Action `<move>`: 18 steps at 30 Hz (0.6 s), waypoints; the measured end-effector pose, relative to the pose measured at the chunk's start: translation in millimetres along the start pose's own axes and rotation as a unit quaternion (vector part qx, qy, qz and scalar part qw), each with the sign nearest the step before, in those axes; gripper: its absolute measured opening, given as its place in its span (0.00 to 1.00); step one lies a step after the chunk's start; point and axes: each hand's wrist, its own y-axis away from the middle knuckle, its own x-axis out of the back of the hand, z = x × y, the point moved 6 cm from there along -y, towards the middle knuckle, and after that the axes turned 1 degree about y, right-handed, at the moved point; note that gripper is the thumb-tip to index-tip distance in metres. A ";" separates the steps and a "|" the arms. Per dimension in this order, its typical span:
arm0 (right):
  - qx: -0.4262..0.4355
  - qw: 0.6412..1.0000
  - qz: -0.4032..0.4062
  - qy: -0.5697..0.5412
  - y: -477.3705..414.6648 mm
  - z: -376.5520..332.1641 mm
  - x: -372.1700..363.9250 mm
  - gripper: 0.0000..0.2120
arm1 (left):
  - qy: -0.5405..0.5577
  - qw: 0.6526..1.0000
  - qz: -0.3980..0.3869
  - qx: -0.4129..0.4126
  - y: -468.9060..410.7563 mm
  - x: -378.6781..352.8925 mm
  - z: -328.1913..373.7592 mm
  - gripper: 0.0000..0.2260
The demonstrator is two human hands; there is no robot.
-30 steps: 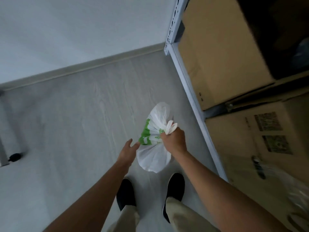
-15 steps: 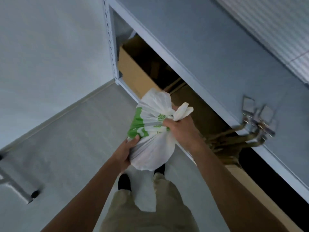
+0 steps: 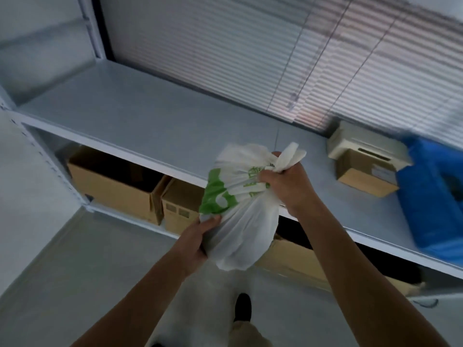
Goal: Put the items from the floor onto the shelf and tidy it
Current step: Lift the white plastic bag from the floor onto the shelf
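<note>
At the centre of the frame, the right hand (image 3: 288, 186) is clenched on the knotted neck of a full white plastic bag with green print (image 3: 238, 209), while the left hand (image 3: 198, 236) cups its lower side, fingers closed against it. The bag hangs in the air just in front of the grey metal shelf (image 3: 150, 121). Farther back, at the right of the frame, a small brown cardboard box (image 3: 363, 174) and a blurred blue bag (image 3: 433, 194) rest on that shelf.

Blue bag (image 3: 436, 196) blurred, cut off at right — bag (image 3: 240, 221) contents hidden
</note>
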 end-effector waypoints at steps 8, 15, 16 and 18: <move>-0.013 0.997 0.076 -0.008 -104.4 27.9 134.7 0.13 | -0.023 0.998 0.001 0.061 -118.7 -126.2 -24.0 0.21; -0.032 0.995 0.087 0.025 -221.1 71.3 223.2 0.16 | -0.024 0.999 0.020 0.043 -229.7 -219.1 -52.5 0.17; -0.035 0.995 0.085 0.033 -237.3 76.1 230.6 0.17 | -0.022 0.999 0.013 0.034 -241.6 -228.8 -53.9 0.17; -0.040 0.995 0.081 0.042 -265.5 82.9 241.6 0.16 | -0.024 0.999 -0.009 0.020 -263.3 -245.8 -54.3 0.16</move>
